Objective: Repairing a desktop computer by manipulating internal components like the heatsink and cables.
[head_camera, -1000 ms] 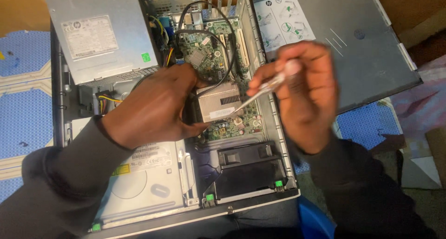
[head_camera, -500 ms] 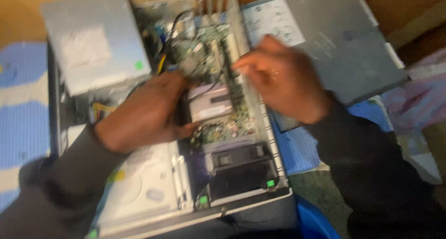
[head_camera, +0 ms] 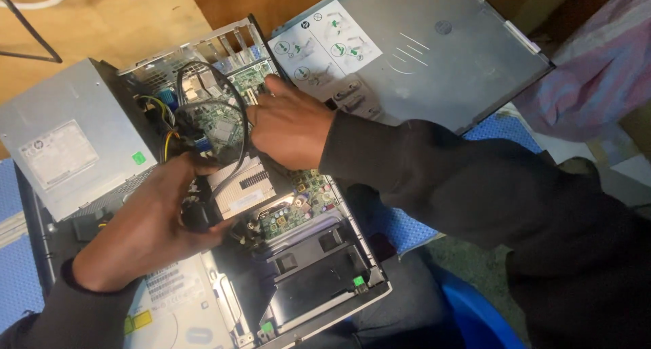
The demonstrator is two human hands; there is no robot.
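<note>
Inside the open computer case (head_camera: 369,291), both hands (left (head_camera: 152,230), right (head_camera: 288,129)) among black cables (head_camera: 234,118).

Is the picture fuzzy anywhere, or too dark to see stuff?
Head view: mostly sharp; the left hand and right hand are clear. The black plastic shroud inside the open grey metal computer case sits in shadow, and the black sleeve shows almost no detail.

Black cables (head_camera: 227,129) loop across the upper centre of the open computer case (head_camera: 369,291), crowding the circuit board (head_camera: 298,207) and silver heatsink (head_camera: 244,186) between the left hand (head_camera: 152,227) and right hand (head_camera: 288,129). The grey power supply (head_camera: 71,142) blocks the upper left. More open room lies over the removed side panel (head_camera: 434,57) at upper right.
</note>
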